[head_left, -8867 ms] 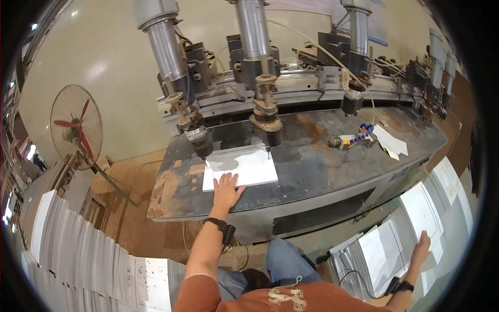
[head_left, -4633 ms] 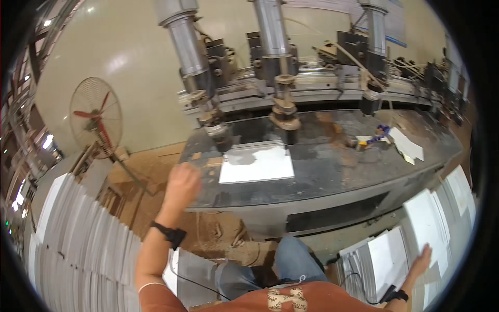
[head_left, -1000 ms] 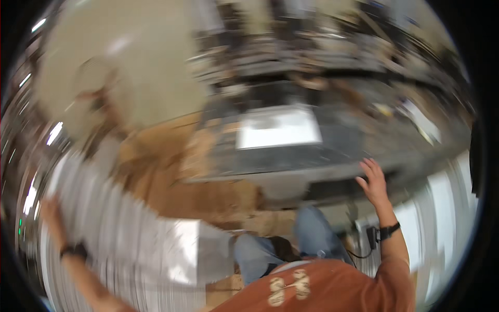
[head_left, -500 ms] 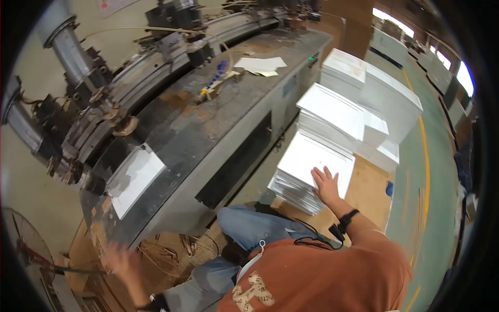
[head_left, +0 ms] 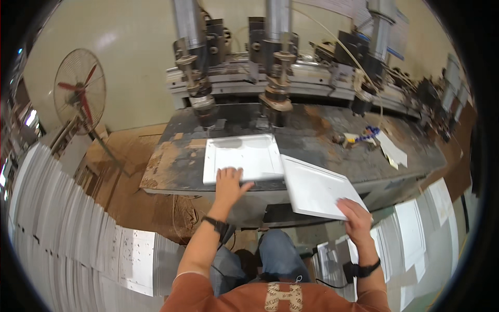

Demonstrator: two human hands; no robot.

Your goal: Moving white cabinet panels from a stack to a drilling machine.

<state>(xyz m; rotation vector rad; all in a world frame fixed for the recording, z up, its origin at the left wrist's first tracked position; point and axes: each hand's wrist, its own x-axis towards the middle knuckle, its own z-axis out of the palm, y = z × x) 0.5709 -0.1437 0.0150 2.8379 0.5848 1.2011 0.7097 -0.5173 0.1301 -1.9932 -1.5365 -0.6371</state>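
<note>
A white rectangular panel (head_left: 243,152) with a raised border and small chips on it lies on the dark machine table (head_left: 306,122). My left hand (head_left: 229,183) rests on its near edge, the fingers spread and the thumb apart. Just to the right, a second white panel (head_left: 319,188) is held tilted over the table's front edge. My right hand (head_left: 355,214) grips it at its near right corner, with the thumb hidden. The far left corner of this held panel comes right up to the lying panel; whether they touch, I cannot tell.
Two drill heads (head_left: 204,104) hang behind the lying panel, with more farther right. A blue segmented hose (head_left: 370,133) and a torn white sheet (head_left: 391,150) lie on the table. White panels are stacked at left (head_left: 67,208) and right (head_left: 410,229). A floor fan (head_left: 80,91) stands back left.
The view has swung toward the table's left end. My right hand has gone from the right-hand stack to the table with a panel. My left hand has come onto the lying panel.
</note>
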